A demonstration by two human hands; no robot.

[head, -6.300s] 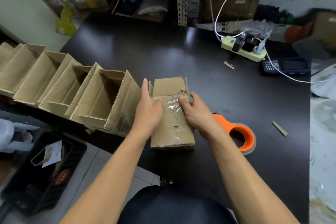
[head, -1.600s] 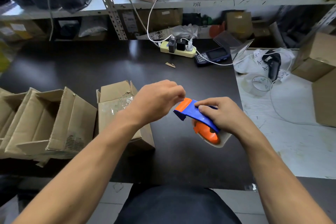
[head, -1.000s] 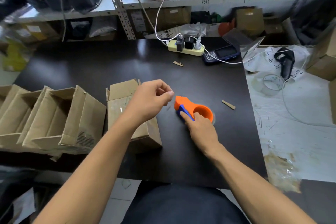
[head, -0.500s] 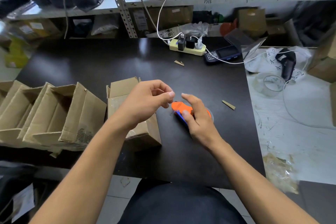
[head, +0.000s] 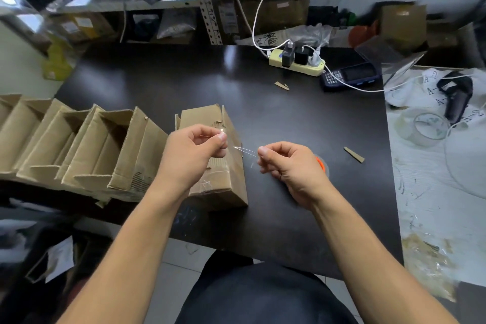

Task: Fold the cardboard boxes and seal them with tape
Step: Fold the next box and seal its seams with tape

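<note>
Two hands stretch a thin clear strip of tape (head: 244, 150) just right of the brown folded cardboard box (head: 218, 166), which lies on the dark table (head: 289, 118) near its front edge. Left hand (head: 193, 156) pinches one tape end between thumb and finger, over the box; right hand (head: 288, 166) pinches the other end, fingers curled. Orange tape dispenser (head: 321, 163) sits right of the box, mostly hidden behind the right hand. Row of open brown cardboard boxes (head: 79, 144) lies left of the box. Risk: the slack strip may twist, stick to itself or the fingers, or land crooked off the seam.
</note>
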